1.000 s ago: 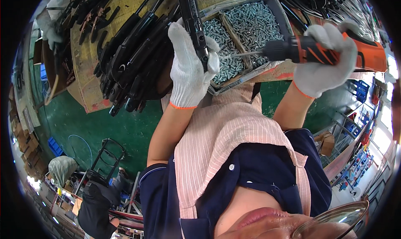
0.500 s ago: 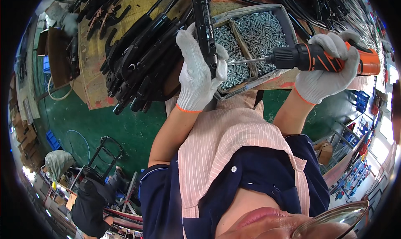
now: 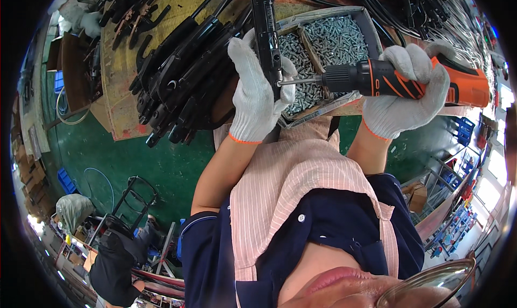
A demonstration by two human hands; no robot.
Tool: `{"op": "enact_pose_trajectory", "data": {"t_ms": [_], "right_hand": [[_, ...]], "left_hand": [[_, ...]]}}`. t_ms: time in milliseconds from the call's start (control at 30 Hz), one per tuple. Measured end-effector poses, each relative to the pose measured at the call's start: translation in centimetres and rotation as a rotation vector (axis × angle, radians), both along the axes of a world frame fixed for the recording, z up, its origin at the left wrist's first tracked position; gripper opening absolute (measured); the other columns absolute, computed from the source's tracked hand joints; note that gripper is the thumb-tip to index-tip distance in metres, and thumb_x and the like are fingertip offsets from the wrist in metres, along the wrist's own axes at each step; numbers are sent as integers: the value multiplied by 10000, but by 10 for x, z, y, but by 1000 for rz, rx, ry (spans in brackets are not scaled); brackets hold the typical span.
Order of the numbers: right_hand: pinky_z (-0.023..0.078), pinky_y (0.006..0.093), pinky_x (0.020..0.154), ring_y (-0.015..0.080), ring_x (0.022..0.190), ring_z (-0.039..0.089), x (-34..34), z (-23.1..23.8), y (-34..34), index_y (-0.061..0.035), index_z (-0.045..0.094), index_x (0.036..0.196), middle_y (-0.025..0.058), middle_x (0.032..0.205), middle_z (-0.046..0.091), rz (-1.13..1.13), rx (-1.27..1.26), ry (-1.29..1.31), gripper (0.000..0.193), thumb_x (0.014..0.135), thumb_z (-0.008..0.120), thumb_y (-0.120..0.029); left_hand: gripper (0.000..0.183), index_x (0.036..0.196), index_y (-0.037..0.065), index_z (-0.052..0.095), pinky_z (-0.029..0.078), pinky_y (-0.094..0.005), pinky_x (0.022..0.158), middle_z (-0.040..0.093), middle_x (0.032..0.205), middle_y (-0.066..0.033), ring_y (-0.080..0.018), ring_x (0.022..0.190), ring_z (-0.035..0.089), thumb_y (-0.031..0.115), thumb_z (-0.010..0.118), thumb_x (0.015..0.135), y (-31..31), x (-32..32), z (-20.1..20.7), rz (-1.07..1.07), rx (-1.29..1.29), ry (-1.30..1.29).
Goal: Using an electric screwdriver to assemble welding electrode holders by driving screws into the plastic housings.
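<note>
In a white knitted glove, my left hand [image 3: 258,95] is closed round a black metal tube [image 3: 263,25], its thumb pointing up along the side. My right hand [image 3: 405,95], gloved alike, grips an orange and black cordless screwdriver [image 3: 393,79]. The tool lies level, and its long thin bit [image 3: 304,81] reaches left to a screw head [image 3: 279,84] at the near end of the tube. Behind the bit stands a shallow box [image 3: 371,38] of small silvery screws [image 3: 336,38], split by a cardboard strip [image 3: 312,49].
Left of my hand, black metal parts [image 3: 183,81] lie piled on the worn yellow worktable [image 3: 121,100]. Black cables [image 3: 361,6] and pale wires [image 3: 468,22] lie at the back right. A person in dark clothes [image 3: 113,270] is at the lower left, beyond the green floor [image 3: 177,162].
My right hand has carried the screwdriver leftward, and its bit now meets the screw head on the tube. The left hand and the tube have shifted only slightly.
</note>
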State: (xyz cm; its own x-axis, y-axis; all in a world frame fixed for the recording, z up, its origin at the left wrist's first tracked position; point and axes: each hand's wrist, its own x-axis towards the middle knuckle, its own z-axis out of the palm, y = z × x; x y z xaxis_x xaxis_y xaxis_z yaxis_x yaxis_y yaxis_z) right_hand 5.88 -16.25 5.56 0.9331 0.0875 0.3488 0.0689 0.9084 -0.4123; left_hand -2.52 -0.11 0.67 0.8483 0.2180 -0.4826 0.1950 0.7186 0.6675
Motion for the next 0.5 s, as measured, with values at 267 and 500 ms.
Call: {"op": "enact_pose_trajectory", "data": {"t_ms": [267, 500], "right_hand": [[389, 268, 642, 112, 656, 390, -43, 32, 14, -124, 489, 976, -4, 777, 401, -235, -406, -123, 113, 925, 520, -29], [450, 288, 637, 128, 712, 483, -36, 34, 24, -365, 410, 1401, -14, 1230, 486, -217, -552, -404, 681, 887, 469, 78]], "left_hand": [[821, 1442, 181, 366, 398, -208, 385, 570, 731, -45, -98, 476, 476, 797, 285, 904, -6, 3, 2, 35, 53, 52], [821, 1426, 171, 376, 372, -199, 433, 547, 742, -40, -96, 539, 458, 800, 265, 910, -2, 3, 7, 3, -29, 83]]}}
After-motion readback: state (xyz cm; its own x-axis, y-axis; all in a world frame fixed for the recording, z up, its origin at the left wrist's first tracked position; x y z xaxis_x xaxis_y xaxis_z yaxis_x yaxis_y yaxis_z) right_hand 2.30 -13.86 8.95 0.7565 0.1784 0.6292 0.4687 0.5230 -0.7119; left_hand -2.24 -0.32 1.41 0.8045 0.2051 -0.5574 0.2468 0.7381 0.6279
